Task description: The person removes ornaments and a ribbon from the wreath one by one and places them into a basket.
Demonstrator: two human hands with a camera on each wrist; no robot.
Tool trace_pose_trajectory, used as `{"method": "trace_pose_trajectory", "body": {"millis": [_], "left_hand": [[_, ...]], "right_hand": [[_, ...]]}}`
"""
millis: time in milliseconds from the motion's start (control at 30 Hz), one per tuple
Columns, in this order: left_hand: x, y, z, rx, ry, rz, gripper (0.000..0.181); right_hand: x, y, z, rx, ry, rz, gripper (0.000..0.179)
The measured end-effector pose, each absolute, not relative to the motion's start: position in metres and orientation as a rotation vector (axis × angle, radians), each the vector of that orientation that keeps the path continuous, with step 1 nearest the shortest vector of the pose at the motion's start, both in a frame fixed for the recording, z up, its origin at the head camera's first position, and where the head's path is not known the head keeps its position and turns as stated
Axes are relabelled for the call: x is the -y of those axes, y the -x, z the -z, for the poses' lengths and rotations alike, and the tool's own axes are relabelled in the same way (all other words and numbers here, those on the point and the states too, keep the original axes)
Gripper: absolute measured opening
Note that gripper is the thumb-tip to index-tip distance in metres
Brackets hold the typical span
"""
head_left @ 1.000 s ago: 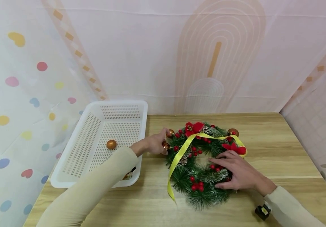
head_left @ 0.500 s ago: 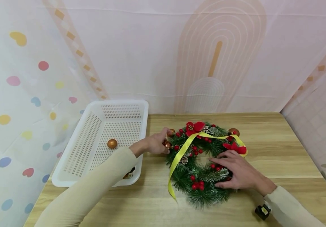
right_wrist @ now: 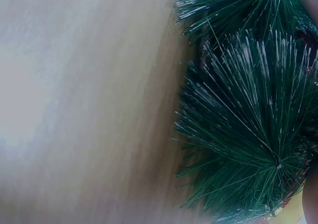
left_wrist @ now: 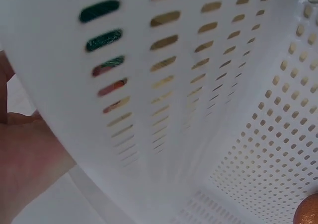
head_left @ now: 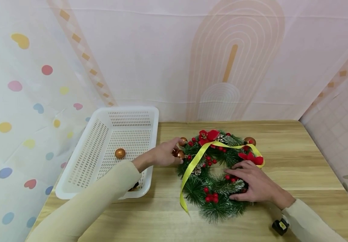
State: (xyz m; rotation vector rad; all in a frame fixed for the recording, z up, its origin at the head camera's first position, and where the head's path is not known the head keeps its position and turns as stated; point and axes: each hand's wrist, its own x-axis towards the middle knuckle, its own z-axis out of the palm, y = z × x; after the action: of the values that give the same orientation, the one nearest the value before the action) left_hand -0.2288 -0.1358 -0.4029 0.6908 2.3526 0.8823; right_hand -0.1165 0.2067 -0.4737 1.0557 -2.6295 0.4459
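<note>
A green Christmas wreath (head_left: 193, 191) with red berries, red poinsettia flowers, pine cones and a yellow ribbon (head_left: 196, 161) lies on the table. My left hand (head_left: 163, 153) is at its left side. Thumb and fingers stand apart around the copper baubles, one of which (head_left: 180, 154) shows between them. Another bauble (head_left: 183, 141) sits just by the index fingertip. My right hand (head_left: 254, 183) holds the wreath's right side, fingertips reaching into its centre opening and thumb lower down. The right wrist view shows mostly green needles (right_wrist: 248, 100) and table.
A white perforated basket (head_left: 155, 134) stands left, with a copper bauble (head_left: 120, 153) inside and something dark and gold (head_left: 136, 187) partly hidden by the left sleeve. A larger brown bauble (head_left: 250, 140) is at the wreath's upper right. A small black object (head_left: 280, 226) is by the right cuff.
My left hand has eased slightly off the baubles, its forearm shifting toward the lower left, and more of one bauble shows. The right hand and wreath have stayed put.
</note>
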Motion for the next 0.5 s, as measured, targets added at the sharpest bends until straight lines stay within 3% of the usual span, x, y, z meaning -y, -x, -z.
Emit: {"method": "trace_pose_trajectory", "body": {"millis": [500], "left_hand": [[0.144, 0.228, 0.414, -2.322, -0.789, -1.056, 0.058]], "right_hand": [[-0.208, 0.12, 0.479, 2.589, -1.068, -0.452, 0.07]]}}
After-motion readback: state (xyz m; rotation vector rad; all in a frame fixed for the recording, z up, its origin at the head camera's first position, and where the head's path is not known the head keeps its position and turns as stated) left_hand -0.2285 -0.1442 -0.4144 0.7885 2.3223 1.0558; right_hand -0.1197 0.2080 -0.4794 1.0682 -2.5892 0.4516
